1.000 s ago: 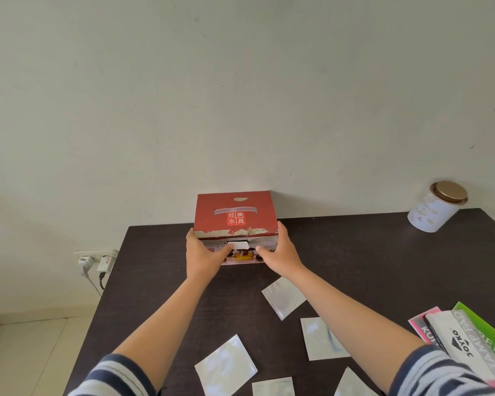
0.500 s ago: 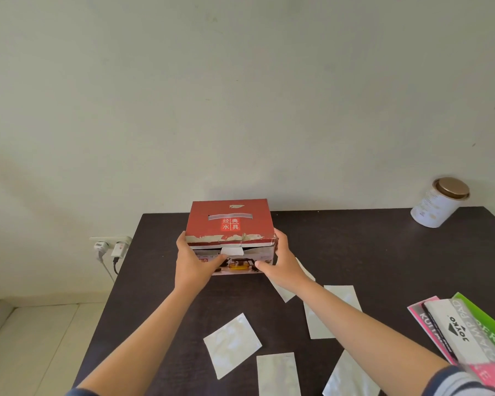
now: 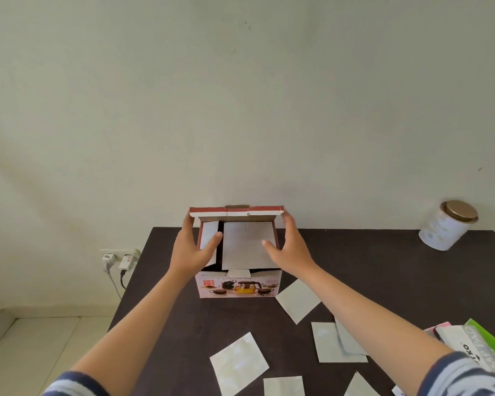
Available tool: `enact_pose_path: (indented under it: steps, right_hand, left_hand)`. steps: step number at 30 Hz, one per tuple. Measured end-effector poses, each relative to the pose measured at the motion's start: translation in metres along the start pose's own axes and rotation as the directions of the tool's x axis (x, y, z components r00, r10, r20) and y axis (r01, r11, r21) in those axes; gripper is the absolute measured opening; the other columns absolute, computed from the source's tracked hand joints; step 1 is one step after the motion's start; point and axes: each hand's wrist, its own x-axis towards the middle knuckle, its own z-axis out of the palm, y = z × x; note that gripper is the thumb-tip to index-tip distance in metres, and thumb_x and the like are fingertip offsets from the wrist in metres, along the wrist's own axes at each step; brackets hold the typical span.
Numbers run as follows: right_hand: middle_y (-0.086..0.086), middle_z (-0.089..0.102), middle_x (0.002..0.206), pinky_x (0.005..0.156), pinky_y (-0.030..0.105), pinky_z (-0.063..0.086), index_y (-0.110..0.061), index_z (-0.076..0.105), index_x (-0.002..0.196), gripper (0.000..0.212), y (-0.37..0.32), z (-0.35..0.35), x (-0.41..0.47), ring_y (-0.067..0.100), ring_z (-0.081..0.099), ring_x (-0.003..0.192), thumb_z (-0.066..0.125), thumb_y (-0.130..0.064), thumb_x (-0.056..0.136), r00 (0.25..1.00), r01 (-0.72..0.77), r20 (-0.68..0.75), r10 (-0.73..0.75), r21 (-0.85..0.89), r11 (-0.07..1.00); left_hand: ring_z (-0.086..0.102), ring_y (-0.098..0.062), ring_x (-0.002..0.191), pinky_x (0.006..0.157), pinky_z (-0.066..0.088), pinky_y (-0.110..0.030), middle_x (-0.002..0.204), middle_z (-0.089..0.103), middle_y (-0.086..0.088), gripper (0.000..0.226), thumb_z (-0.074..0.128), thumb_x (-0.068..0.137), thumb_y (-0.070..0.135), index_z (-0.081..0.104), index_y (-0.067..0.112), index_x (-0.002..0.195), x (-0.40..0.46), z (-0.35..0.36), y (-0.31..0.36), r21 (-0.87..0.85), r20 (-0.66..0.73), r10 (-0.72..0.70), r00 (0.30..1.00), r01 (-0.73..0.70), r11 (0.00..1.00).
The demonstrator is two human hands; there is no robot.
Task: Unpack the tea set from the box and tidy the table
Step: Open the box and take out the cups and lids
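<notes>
Standing at the desk's (image 3: 369, 270) far edge — tea-set box (image 3: 238, 285), lid flipped up and back, white inner flaps showing. Left hand (image 3: 192, 250) and right hand (image 3: 290, 247) spread apart, fingers loosely splayed, flanking the box top — thumbs resting on the flaps.

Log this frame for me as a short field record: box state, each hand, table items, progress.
box: tea set box upright on the dark table, lid flap raised, white inner flaps folded over the contents
left hand: left hand on the box's left side, thumb on an inner flap
right hand: right hand on the box's right side, thumb on an inner flap
table items: silver packets scattered near the front, white tin far right, booklets at right edge
progress: no tea set pieces visible yet
</notes>
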Motion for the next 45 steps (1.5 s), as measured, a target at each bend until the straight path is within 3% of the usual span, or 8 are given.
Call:
enact_pose_path:
  steps: [3,8,17,21,26,32,38,45]
  right_hand:
    - [-0.007,0.025,0.155,0.109,0.026,0.027,-0.025,0.015,0.151,0.085,-0.006,-0.001,0.024,0.009,0.024,0.141,0.069,-0.026,0.086,0.999,0.039,-0.02,-0.039,0.009,0.999]
    - [-0.005,0.003,0.162,0.119,0.043,0.02,-0.025,0.005,0.152,0.088,0.009,0.013,0.057,0.015,0.008,0.148,0.064,-0.034,0.088,0.999,-0.024,0.023,0.027,-0.126,0.992]
    - [0.0,-0.023,0.158,0.117,0.055,0.013,-0.016,0.005,0.153,0.077,0.038,0.047,0.068,0.021,-0.001,0.149,0.048,-0.043,0.096,0.988,-0.074,0.097,0.121,-0.392,0.917]
    - [0.011,0.0,0.161,0.114,0.059,0.005,-0.019,0.025,0.15,0.059,0.03,0.05,0.063,0.028,-0.001,0.148,0.037,-0.044,0.098,0.985,0.142,0.162,-0.06,-0.566,0.812]
    - [0.011,0.042,0.146,0.113,0.05,0.017,-0.025,0.053,0.133,0.042,0.012,0.065,0.054,0.031,0.027,0.14,0.041,-0.04,0.095,0.789,0.583,0.486,-0.375,-0.402,0.706]
    - [0.012,0.045,0.141,0.112,0.057,0.019,-0.025,0.066,0.114,0.03,0.0,0.064,0.057,0.031,0.026,0.139,0.045,-0.039,0.097,0.751,0.61,0.563,-0.346,-0.388,0.691]
    - [0.009,0.048,0.143,0.112,0.058,0.014,-0.02,0.064,0.118,0.033,-0.02,0.039,0.055,0.031,0.031,0.14,0.046,-0.037,0.096,0.709,0.679,0.585,-0.394,-0.415,0.606]
    - [0.004,0.051,0.138,0.113,0.041,0.023,-0.013,0.058,0.113,0.037,-0.047,-0.021,0.043,0.017,0.041,0.132,0.039,-0.041,0.097,0.87,0.477,0.334,-0.363,-0.384,0.79]
  left_hand:
    - [0.043,0.008,0.112,0.087,0.033,-0.007,0.131,0.039,0.03,0.087,0.063,0.078,0.05,0.015,0.032,0.149,0.024,0.0,0.001,0.021,0.034,0.035,0.999,-0.036,0.999]
    - [0.023,-0.015,0.142,0.111,0.029,-0.034,0.157,0.019,0.006,0.09,0.058,0.083,0.055,0.003,0.031,0.15,0.062,0.008,-0.021,0.147,0.157,0.023,0.987,-0.046,0.988]
    - [-0.008,-0.009,0.145,0.118,0.013,-0.041,0.149,-0.03,0.015,0.074,0.036,0.096,0.047,-0.008,0.019,0.149,0.075,0.035,-0.065,0.343,0.34,-0.11,0.934,-0.015,0.939]
    - [-0.015,-0.004,0.142,0.118,0.009,-0.049,0.147,-0.029,0.019,0.062,0.03,0.101,0.031,-0.008,0.022,0.149,0.075,0.037,-0.076,0.262,0.352,-0.105,0.93,0.01,0.965]
    - [-0.013,-0.006,0.143,0.118,0.007,-0.051,0.147,-0.025,0.022,0.059,0.03,0.101,0.02,-0.004,0.024,0.149,0.076,0.035,-0.082,0.189,0.35,-0.093,0.932,0.027,0.982]
    - [-0.01,-0.012,0.145,0.117,0.006,-0.055,0.148,-0.023,0.023,0.057,0.029,0.101,0.022,-0.002,0.028,0.149,0.077,0.033,-0.084,0.197,0.355,-0.119,0.927,0.05,0.979]
    - [-0.008,-0.014,0.145,0.116,0.003,-0.054,0.152,-0.021,0.018,0.056,0.029,0.101,0.026,0.001,0.027,0.15,0.076,0.032,-0.081,0.256,0.348,-0.136,0.928,0.045,0.966]
    - [-0.011,-0.02,0.145,0.117,0.002,-0.052,0.154,-0.02,0.013,0.056,0.027,0.102,0.029,0.0,0.026,0.15,0.077,0.033,-0.082,0.316,0.338,-0.151,0.929,0.039,0.948]
